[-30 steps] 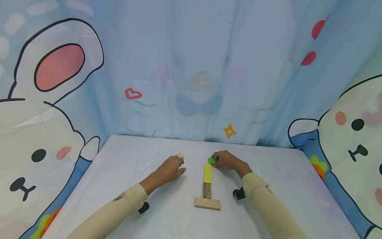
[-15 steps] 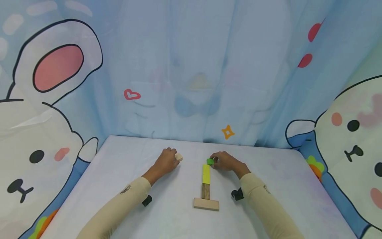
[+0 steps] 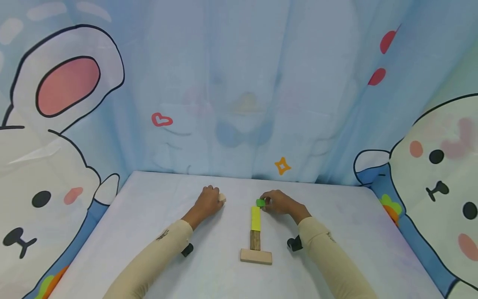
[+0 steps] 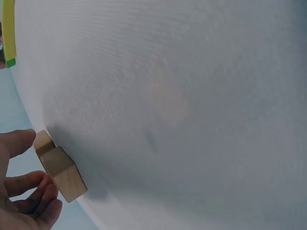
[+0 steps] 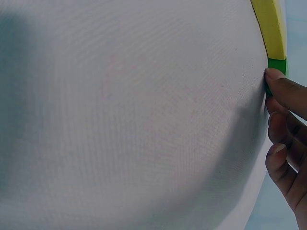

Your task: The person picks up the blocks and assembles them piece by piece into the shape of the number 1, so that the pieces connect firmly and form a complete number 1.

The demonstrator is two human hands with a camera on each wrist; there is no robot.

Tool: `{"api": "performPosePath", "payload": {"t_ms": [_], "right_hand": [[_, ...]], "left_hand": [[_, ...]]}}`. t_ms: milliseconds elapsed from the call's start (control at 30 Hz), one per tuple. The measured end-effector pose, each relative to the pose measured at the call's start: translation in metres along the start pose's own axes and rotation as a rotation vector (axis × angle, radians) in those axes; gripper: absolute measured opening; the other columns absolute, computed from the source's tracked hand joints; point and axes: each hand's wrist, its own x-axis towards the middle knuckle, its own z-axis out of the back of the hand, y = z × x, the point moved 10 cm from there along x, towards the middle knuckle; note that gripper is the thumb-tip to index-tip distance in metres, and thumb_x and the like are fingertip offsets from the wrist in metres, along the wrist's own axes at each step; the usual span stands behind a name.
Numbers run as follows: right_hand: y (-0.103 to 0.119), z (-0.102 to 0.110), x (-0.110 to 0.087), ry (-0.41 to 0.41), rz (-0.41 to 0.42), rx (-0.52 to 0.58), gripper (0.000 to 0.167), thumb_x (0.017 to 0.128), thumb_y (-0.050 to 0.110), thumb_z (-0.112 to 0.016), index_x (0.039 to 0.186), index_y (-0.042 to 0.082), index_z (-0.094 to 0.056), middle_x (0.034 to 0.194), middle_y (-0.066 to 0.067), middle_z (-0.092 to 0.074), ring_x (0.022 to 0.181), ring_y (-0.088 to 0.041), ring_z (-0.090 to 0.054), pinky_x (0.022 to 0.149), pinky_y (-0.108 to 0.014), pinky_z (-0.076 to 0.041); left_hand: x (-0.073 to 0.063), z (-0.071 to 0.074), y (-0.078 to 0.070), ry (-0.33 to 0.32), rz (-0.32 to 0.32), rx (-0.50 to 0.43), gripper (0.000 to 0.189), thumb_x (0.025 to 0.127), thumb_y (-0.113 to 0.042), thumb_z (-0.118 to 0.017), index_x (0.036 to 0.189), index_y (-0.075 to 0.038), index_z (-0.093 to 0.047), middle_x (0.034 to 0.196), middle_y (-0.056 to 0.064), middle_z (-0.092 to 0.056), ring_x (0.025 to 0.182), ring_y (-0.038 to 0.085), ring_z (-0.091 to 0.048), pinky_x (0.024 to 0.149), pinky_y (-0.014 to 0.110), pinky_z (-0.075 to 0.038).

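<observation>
At the far part of the table, my left hand grips a light wooden block. Its thumb is at one end and curled fingers lie along the near side; the block shows angled faces. My right hand pinches a small green block between thumb and fingers. The green one sits at the far end of a yellow block. Behind the yellow block, toward me, a dark-grained wooden block lies in the same line, ending at a pale wooden plank set crosswise.
The white tabletop reaches a back edge just beyond both hands. A blue curtain with cartoon figures hangs behind and at the sides. Black wrist cameras sit under both sleeves.
My left hand has moved to the left side of the light wooden block and taken hold of it. The right hand stays on the green block. The head view has shifted slightly.
</observation>
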Motion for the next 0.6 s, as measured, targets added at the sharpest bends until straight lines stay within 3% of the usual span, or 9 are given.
{"api": "performPosePath", "payload": {"t_ms": [400,467,600], "right_hand": [[-0.0005,-0.0002,-0.0010,0.007,-0.002,0.000,0.038,0.091,0.018,-0.075,0.127,0.009,-0.067,0.100,-0.002,-0.065,0.095,-0.019,-0.056,0.092,-0.042,-0.049],[-0.0009,-0.0003,-0.0009,0.005,0.001,-0.002,0.038,0.091,0.018,-0.075,0.127,0.009,-0.067,0.100,-0.001,-0.065,0.095,-0.018,-0.056,0.092,-0.042,-0.049],[-0.0006,-0.0009,-0.0015,0.007,0.005,-0.008,0.039,0.091,0.019,-0.075,0.127,0.009,-0.067,0.100,-0.001,-0.066,0.095,-0.018,-0.056,0.092,-0.042,-0.050]], "left_hand": [[0.0029,-0.0025,-0.0022,-0.007,-0.017,-0.021,0.023,0.088,-0.011,-0.073,0.099,0.008,-0.066,0.085,0.015,-0.062,0.079,0.024,-0.056,0.069,0.034,-0.050],[0.0045,-0.0063,-0.0011,0.033,0.006,-0.013,0.024,0.090,-0.012,-0.073,0.102,0.008,-0.067,0.088,0.015,-0.063,0.082,0.024,-0.057,0.072,0.035,-0.052],[0.0044,-0.0080,-0.0030,0.050,0.005,-0.001,0.024,0.091,-0.014,-0.072,0.101,0.007,-0.067,0.086,0.014,-0.063,0.080,0.023,-0.056,0.071,0.035,-0.051]]}}
